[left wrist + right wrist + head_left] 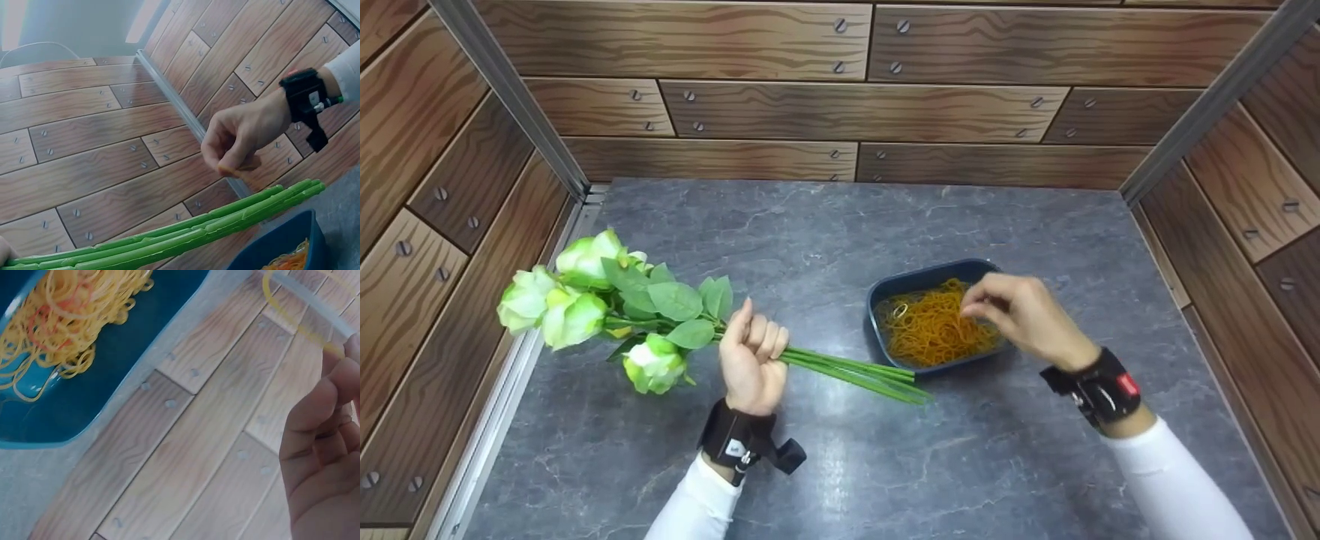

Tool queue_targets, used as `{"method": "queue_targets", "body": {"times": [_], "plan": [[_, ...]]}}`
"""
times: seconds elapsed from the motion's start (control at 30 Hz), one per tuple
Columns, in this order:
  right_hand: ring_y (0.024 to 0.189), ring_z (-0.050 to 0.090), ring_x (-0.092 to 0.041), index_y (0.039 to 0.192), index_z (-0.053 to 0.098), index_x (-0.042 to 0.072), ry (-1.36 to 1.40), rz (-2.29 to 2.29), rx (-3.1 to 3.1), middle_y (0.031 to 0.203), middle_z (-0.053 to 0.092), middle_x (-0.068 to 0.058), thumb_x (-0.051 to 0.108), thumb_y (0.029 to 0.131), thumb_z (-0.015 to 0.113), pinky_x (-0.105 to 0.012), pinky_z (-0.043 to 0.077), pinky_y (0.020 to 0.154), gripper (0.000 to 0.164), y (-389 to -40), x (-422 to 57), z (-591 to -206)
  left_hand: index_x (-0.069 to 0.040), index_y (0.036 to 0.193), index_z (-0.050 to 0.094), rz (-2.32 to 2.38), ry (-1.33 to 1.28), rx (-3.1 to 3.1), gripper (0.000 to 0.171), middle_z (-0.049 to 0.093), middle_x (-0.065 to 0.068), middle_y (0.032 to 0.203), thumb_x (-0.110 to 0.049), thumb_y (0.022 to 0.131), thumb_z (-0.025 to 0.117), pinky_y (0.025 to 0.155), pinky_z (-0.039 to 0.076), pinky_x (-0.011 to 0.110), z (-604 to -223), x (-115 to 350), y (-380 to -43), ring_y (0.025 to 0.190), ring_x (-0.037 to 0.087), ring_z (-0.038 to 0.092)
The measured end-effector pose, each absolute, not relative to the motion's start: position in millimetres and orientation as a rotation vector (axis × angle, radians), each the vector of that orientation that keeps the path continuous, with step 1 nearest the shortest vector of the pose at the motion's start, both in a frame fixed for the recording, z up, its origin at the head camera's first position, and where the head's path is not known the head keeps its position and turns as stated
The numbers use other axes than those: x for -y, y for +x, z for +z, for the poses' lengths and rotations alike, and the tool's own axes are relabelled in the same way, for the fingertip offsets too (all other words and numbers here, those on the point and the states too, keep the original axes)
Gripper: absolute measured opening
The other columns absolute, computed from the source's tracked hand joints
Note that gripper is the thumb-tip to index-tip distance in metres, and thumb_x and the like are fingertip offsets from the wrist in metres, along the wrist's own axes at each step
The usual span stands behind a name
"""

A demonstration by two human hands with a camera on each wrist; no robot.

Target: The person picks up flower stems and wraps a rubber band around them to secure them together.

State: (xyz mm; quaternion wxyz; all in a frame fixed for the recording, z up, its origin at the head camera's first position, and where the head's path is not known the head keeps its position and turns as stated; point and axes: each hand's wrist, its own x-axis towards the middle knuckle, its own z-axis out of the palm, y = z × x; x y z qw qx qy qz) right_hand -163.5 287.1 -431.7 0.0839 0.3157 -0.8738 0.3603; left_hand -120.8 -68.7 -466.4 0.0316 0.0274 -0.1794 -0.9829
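Observation:
My left hand (754,364) grips a bunch of artificial flowers by its green stems (851,367). Pale green-and-white blooms (574,315) and leaves (675,300) spread out to the left, while the cut ends point right. Over the right side of a dark blue container (873,311), my right hand (1027,315) pinches a yellow rubber band (270,293) between thumb and finger. The band's loop shows in the right wrist view, partly cut off by the frame. A heap of yellow-orange rubber bands (937,330) fills the container. The stem ends lie close to its front edge.
Grey marbled tabletop (810,232) lies under everything. Wood-patterned panels (862,112) enclose the back and both sides, with metal posts (510,90) at the corners. A black camera strap (1099,390) is worn on each wrist.

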Motion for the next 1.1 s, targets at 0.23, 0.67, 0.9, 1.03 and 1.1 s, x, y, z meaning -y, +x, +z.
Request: {"method": "queue_targets", "body": {"times": [0.23, 0.67, 0.9, 1.03, 1.1], "plan": [[0.069, 0.064, -0.007, 0.09, 0.076, 0.009, 1.124, 1.002, 2.432, 0.083, 0.073, 0.001, -0.006, 0.079, 0.083, -0.009, 0.052, 0.067, 0.02, -136, -275, -436, -0.019, 0.066, 0.016, -3.024, 0.052, 0.564, 0.049, 0.008, -0.005, 0.06, -0.011, 0.113, 0.026, 0.058, 0.005, 0.024, -465, 69, -122, 0.052, 0.01, 0.008], [0.071, 0.063, -0.005, 0.091, 0.076, 0.013, 1.223, 0.947, 2.386, 0.087, 0.073, 0.004, 0.018, 0.092, 0.079, -0.011, 0.05, 0.065, 0.006, -121, -261, -452, -0.018, 0.066, 0.016, -3.035, 0.031, 0.561, 0.049, 0.008, -0.005, 0.06, -0.011, 0.114, 0.025, 0.058, 0.005, 0.024, -466, 66, -121, 0.052, 0.009, 0.009], [0.073, 0.066, -0.006, 0.093, 0.076, 0.015, 1.248, 0.938, 2.378, 0.087, 0.074, 0.004, 0.007, 0.084, 0.085, -0.011, 0.052, 0.067, 0.014, -120, -254, -456, -0.018, 0.067, 0.015, -3.04, 0.012, 0.562, 0.049, 0.008, -0.005, 0.06, -0.011, 0.114, 0.026, 0.057, 0.005, 0.023, -467, 63, -120, 0.052, 0.009, 0.008], [0.074, 0.068, -0.007, 0.093, 0.076, 0.014, 1.253, 0.945, 2.372, 0.087, 0.074, 0.004, 0.006, 0.083, 0.085, -0.011, 0.054, 0.069, 0.015, -121, -251, -455, -0.017, 0.066, 0.015, -3.054, 0.01, 0.573, 0.049, 0.008, -0.005, 0.06, -0.011, 0.114, 0.027, 0.057, 0.004, 0.024, -468, 61, -119, 0.051, 0.009, 0.008], [0.074, 0.068, -0.007, 0.093, 0.077, 0.014, 1.246, 0.947, 2.385, 0.087, 0.074, 0.004, 0.01, 0.087, 0.083, -0.011, 0.054, 0.069, 0.009, -121, -250, -454, -0.018, 0.066, 0.016, -3.055, 0.014, 0.586, 0.049, 0.008, -0.005, 0.059, -0.011, 0.114, 0.027, 0.057, 0.004, 0.024, -469, 61, -119, 0.051, 0.009, 0.009]]}}
